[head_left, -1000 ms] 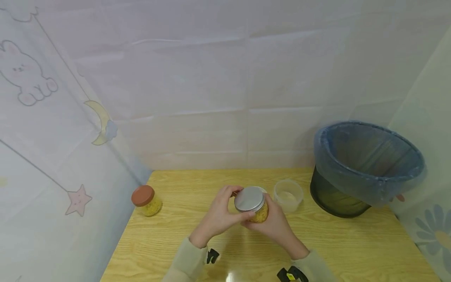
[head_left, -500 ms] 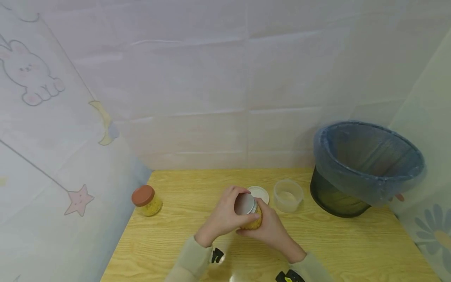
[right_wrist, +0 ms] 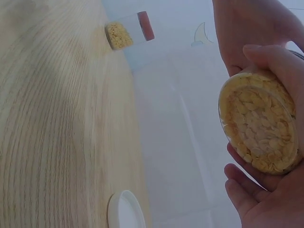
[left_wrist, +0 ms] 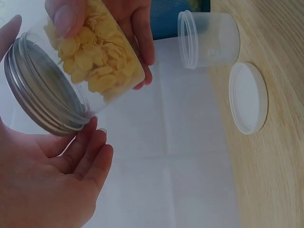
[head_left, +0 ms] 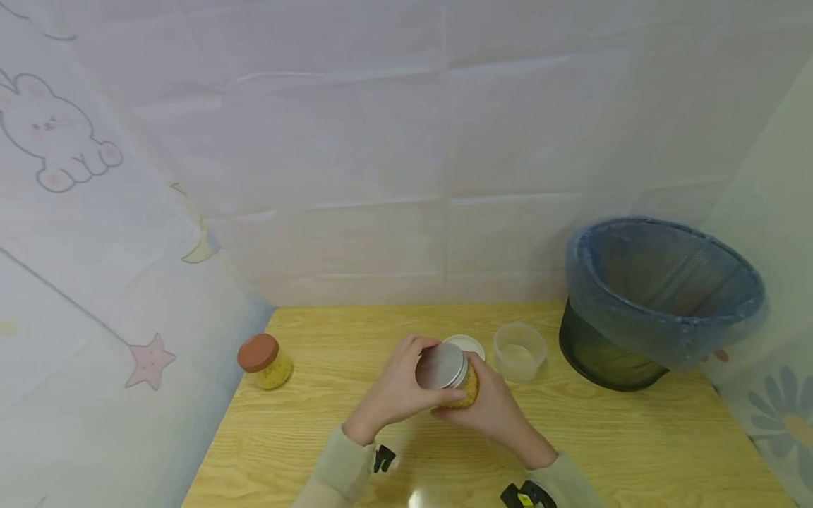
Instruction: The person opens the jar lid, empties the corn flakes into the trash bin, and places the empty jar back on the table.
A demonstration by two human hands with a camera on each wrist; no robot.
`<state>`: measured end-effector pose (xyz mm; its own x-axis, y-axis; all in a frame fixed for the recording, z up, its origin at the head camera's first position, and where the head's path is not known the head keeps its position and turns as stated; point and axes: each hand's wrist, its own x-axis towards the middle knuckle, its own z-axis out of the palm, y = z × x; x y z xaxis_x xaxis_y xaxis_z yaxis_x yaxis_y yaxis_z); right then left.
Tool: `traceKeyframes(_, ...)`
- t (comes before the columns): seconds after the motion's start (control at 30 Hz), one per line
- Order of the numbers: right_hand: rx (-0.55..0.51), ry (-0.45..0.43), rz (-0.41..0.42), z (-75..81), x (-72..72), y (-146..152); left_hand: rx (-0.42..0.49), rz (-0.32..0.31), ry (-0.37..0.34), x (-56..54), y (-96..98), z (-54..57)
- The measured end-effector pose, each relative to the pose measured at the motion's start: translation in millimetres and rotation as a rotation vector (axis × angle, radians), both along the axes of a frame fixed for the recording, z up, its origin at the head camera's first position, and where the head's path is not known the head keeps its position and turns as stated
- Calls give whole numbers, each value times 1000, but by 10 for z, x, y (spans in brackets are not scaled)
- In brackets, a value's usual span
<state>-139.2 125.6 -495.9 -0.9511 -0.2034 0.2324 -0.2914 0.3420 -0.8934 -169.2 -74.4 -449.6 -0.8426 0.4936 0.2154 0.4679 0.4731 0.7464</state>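
Observation:
A clear jar (left_wrist: 102,57) of yellow flakes, capped with a silver screw lid (head_left: 440,365), is held up above the table, tilted with its lid toward the left. My left hand (head_left: 395,386) grips round the lid, thumb in front and fingers behind. Round the jar's body my right hand (head_left: 497,407) is wrapped, hiding part of its side. The right wrist view looks onto the jar's round base, with flakes pressed against it. In the left wrist view, the flakes lie toward the base and a bare band of clear wall shows below the lid.
Behind the hands a white lid (head_left: 468,344) lies on the wooden table (head_left: 343,331), beside an uncovered clear plastic tub (head_left: 519,353). A second flake jar with a brown lid (head_left: 258,352) stands at the left edge. At the back right is a mesh bin (head_left: 597,353) lined with a blue bag.
The jar has shifted slightly left and tipped further to the left, uncovering more of the white lid behind it. Both hands keep their hold on the lid and body.

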Motion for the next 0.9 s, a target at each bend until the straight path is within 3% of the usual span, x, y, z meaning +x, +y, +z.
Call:
traceKeyframes(0.5,2,-23,-47,-10,-38,80,30,17,-20,-4,-118,6)
traceKeyframes(0.67,-10,-31,-38,-11,-31,61,28,32,-5,-2,-102,3)
traceKeyframes(0.9,-42,-75,3,-2,6,-6,41,0,50,3,-55,23)
